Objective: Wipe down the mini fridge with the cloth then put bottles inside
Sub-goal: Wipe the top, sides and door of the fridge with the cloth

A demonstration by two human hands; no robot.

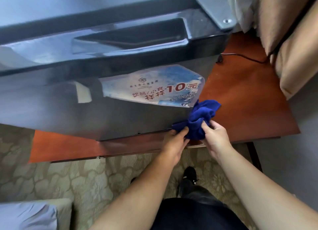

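Together both hands, left [174,143] and right [215,137], pinch the bunched cloth [197,119].

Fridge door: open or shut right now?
Shut. The mini fridge door sits flush against the body, no interior showing. Both hands bunch the blue cloth at its lower corner.
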